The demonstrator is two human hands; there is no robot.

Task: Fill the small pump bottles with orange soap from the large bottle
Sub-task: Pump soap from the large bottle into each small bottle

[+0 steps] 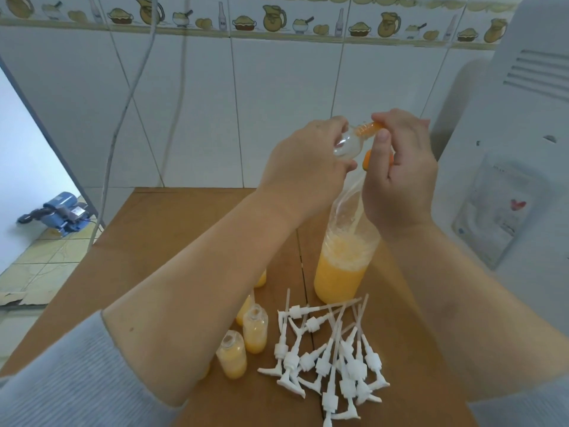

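My left hand (303, 161) grips a small clear bottle (135, 143) that looks empty and lies tilted, with its neck pointing right. My right hand (400, 174) pinches an orange piece (374, 128) at that bottle's mouth; I cannot tell what the piece is. More orange (368, 158) shows under my right thumb. Below both hands the large bottle (341, 269) stands on the brown table (172, 229), about half full of foamy orange soap. Several small open bottles holding orange soap (255, 332) (232, 359) stand at the front left, partly hidden by my left forearm.
A pile of several white pump heads (332, 355) lies at the table's front, right of the small bottles. A white appliance (508, 180) stands close on the right. The tiled wall (246, 103) with hanging cables is behind. A blue motor (61, 211) sits on the floor at left.
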